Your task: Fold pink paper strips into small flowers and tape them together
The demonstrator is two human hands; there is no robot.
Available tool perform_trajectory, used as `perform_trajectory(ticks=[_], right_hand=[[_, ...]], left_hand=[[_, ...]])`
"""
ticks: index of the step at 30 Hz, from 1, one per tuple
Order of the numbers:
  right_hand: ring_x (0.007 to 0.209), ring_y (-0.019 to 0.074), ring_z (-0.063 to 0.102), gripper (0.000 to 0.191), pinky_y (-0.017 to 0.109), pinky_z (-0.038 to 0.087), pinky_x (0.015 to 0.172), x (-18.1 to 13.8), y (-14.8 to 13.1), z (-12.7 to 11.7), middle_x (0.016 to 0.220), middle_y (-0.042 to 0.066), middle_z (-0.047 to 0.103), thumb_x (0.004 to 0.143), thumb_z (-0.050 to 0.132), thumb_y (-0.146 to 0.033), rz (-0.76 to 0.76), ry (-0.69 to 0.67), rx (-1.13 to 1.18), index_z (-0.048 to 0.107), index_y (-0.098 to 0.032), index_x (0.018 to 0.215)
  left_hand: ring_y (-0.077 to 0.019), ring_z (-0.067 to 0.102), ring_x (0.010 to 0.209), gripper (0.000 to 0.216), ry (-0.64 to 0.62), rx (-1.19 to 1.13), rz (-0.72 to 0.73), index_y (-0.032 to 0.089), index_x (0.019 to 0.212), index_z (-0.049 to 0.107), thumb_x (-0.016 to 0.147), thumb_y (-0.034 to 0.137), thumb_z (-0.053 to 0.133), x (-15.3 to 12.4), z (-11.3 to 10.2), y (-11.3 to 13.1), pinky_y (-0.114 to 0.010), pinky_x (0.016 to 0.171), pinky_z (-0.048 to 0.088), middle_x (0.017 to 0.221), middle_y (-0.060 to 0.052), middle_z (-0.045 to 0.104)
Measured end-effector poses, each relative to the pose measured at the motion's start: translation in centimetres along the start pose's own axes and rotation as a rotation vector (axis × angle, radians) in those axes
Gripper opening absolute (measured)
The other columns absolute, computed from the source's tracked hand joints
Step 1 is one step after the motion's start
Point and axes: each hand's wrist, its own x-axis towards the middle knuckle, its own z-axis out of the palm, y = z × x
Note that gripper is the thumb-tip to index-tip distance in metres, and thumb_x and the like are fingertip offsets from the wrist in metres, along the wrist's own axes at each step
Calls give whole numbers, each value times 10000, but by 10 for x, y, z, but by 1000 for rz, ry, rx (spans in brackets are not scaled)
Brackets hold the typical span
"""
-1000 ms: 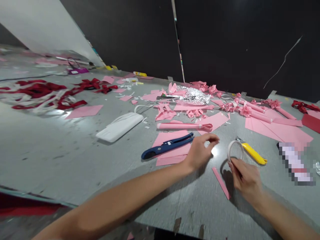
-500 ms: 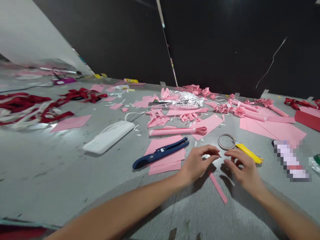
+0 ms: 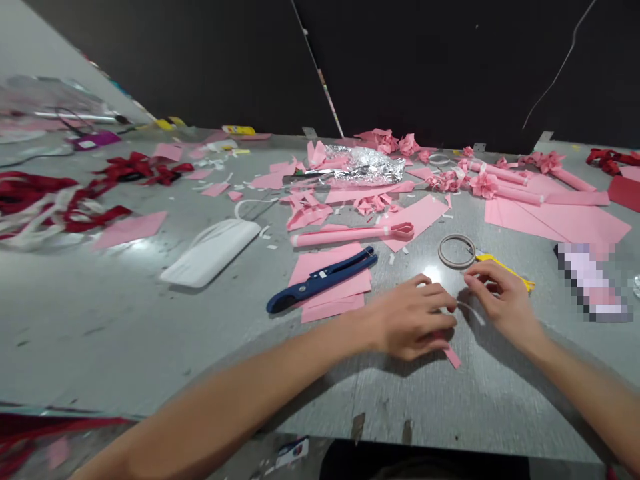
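Observation:
My left hand (image 3: 417, 317) is over a narrow pink paper strip (image 3: 453, 357). Its fingers are bent and apart, hiding much of the strip; whether they touch it I cannot tell. To the right, my right hand (image 3: 503, 300) has its thumb and forefinger pinched together; anything between them is too small to make out. A thin pale curved line lies below those fingertips, perhaps tape or a reflection. Just beyond the right hand are a grey ring (image 3: 457, 251) and a yellow-handled tool (image 3: 510, 270). Left of my hands, a dark blue hand tool (image 3: 320, 280) lies across pink paper sheets (image 3: 333, 308).
A folded pink strip with a looped end (image 3: 345, 234) lies beyond the blue tool. Left stands a white flat device with a cord (image 3: 213, 253). Farther back are paper flowers (image 3: 484, 183), crumpled clear wrap (image 3: 370, 163) and red ribbons (image 3: 30, 200). A pixelated object (image 3: 593, 280) lies right.
My left hand has left its pinch near the right fingertips, turned palm down and opened over the pink strip. My right hand keeps its pinch. The view has tilted downward.

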Motion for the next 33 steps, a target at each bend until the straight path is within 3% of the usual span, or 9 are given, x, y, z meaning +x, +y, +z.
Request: perform_trajectory(ticks=[2, 6, 10, 13, 17, 22, 26, 29, 33], right_hand=[[804, 211, 700, 179, 336, 542, 621, 0, 2, -1, 1043, 80, 773, 1036, 678, -385, 42, 35, 28, 773, -255, 1114], [764, 199, 703, 266, 334, 546, 622, -2, 0, -2, 1007, 54, 759, 1020, 704, -391, 76, 53, 80, 727, -285, 1263], [778, 209, 719, 474, 352, 563, 665, -5, -5, -3, 975, 24, 756, 1013, 725, -398, 88, 17, 160, 603, -318, 1464], [711, 191, 687, 662, 339, 546, 640, -9, -6, -1, 890, -22, 722, 1008, 748, -388, 149, -87, 285, 465, -339, 1604], [646, 171, 627, 806, 292, 515, 553, -14, -4, 9, 832, -47, 680, 970, 795, -361, 246, -198, 445, 394, -343, 1669], [716, 186, 665, 665, 298, 539, 601, -17, -6, 12, 859, -11, 714, 996, 747, -324, 131, -133, 303, 509, -319, 1617], [731, 187, 699, 457, 308, 557, 647, -18, -11, 5, 882, 20, 761, 1035, 676, -291, -8, -205, 124, 625, -291, 1489], [743, 199, 725, 363, 308, 563, 629, -15, -11, 2, 909, 42, 779, 1037, 660, -298, 21, -206, 84, 653, -266, 1399], [785, 215, 753, 322, 325, 593, 667, -13, -10, 1, 913, 41, 784, 1029, 685, -323, 37, -192, 86, 667, -263, 1345]], left_hand=[[-249, 738, 1072, 105, -124, 91, 49, 214, 1076, 751, 1022, 296, 789, 0, 3, 3, -422, 934, 523, 1211, -80, 808], [-199, 738, 1046, 111, -128, 132, 25, 220, 970, 721, 1069, 262, 746, 1, 10, 6, -374, 927, 488, 1230, -35, 815], [-183, 751, 934, 114, 57, 210, -61, 194, 1022, 690, 1121, 226, 645, 1, 10, 5, -352, 865, 475, 1073, -25, 837], [-170, 749, 841, 142, 229, 325, -90, 191, 1041, 670, 1140, 171, 571, 0, 8, 5, -363, 874, 463, 1017, -13, 846], [-159, 761, 823, 167, 318, 405, -91, 208, 1067, 684, 1111, 99, 565, -2, 8, 8, -379, 896, 439, 1010, -3, 858], [-197, 772, 857, 73, 264, 318, -218, 208, 1113, 721, 1112, 239, 654, -3, 8, 12, -413, 900, 434, 1019, -22, 862], [-229, 758, 898, 159, 138, 174, -405, 213, 1111, 755, 1134, 252, 602, 1, 2, 9, -430, 910, 423, 999, -48, 847], [-227, 754, 957, 196, 70, 27, -473, 213, 1016, 754, 1136, 256, 606, 5, -4, 7, -426, 936, 411, 1013, -36, 841], [-267, 739, 1077, 194, 3, 8, -498, 206, 1124, 770, 1128, 362, 657, 8, -6, 8, -440, 964, 411, 1116, -63, 836]])
